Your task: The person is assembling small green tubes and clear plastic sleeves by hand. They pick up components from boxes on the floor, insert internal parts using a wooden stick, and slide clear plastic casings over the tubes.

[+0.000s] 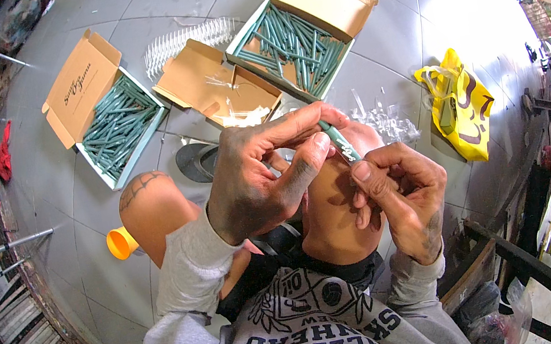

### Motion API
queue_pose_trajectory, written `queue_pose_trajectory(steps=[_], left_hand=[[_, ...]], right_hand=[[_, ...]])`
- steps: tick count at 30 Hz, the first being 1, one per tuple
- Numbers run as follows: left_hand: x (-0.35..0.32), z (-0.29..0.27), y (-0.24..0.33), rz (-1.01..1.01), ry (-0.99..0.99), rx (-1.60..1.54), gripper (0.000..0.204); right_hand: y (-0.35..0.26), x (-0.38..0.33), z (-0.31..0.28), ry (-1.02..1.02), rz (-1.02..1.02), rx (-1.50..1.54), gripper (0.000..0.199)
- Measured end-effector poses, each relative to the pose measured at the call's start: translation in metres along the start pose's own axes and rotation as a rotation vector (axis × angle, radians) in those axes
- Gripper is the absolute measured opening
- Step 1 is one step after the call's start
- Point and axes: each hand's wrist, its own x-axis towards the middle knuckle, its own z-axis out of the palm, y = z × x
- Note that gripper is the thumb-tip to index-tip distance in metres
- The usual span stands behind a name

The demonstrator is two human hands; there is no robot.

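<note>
My left hand pinches a slim green stick with white lettering between thumb and forefinger, in front of my chest. The stick slants down to the right. At its lower end, the thumb and fingers of my right hand are closed on it. Similar green sticks fill a carton at the left. More of them lie in a second open carton farther back. Between the two stands a shallow brown box with small clear and whitish pieces inside.
Clear plastic pieces lie in rows behind the brown box. Other clear bits are scattered beyond my right hand. A yellow plastic bag rests on the grey tiles at the right. An orange cup lies beside my left knee, near a dark sandal.
</note>
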Motion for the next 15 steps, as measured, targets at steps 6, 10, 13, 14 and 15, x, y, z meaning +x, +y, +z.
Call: queue_pose_trajectory(steps=[6, 10, 13, 14, 15], left_hand=[[0.003, 0.001, -0.006, 0.082, -0.009, -0.033, 0.031], [0.003, 0.002, 0.001, -0.013, 0.021, 0.019, 0.026], [0.004, 0.002, 0.004, 0.006, 0.033, 0.039, 0.022], [0.004, 0.002, 0.005, 0.033, 0.036, 0.035, 0.021], [0.003, 0.003, 0.006, -0.003, 0.052, 0.01, 0.021]], right_hand=[[0.003, 0.0, 0.0, 0.027, -0.022, -0.01, 0.012], [0.006, 0.001, -0.001, 0.039, -0.037, -0.047, 0.013], [0.004, 0.001, -0.001, 0.046, -0.045, -0.062, 0.013], [0.004, 0.0, -0.001, 0.042, -0.048, -0.063, 0.013], [0.004, 0.0, -0.001, 0.039, -0.051, -0.064, 0.013]])
